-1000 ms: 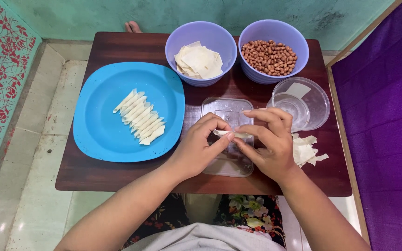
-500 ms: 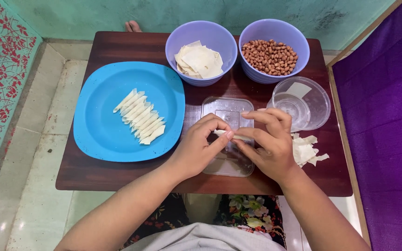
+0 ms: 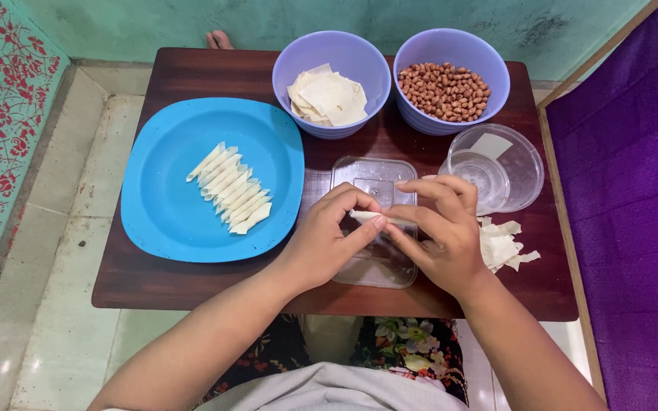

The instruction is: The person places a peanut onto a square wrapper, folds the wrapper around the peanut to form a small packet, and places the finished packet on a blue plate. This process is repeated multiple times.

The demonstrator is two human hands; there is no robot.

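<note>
In the head view, the left hand [image 3: 327,243] and right hand [image 3: 437,232] are both pinching a small pale wrapper roll [image 3: 371,218] at lower centre, over a clear lid [image 3: 375,179] on the table [image 3: 192,76]. Finished rolls [image 3: 230,189] are lying on the blue plate [image 3: 161,221] at left.

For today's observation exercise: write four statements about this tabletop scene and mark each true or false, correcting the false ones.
1. Both hands, left hand and right hand, hold a small pale roll. True.
2. The blue plate is bare. False: a row of finished rolls lies on it.
3. One purple bowl holds peanuts. True.
4. The pale wrapper sheets lie on the blue plate. False: they sit in the other purple bowl.
</note>
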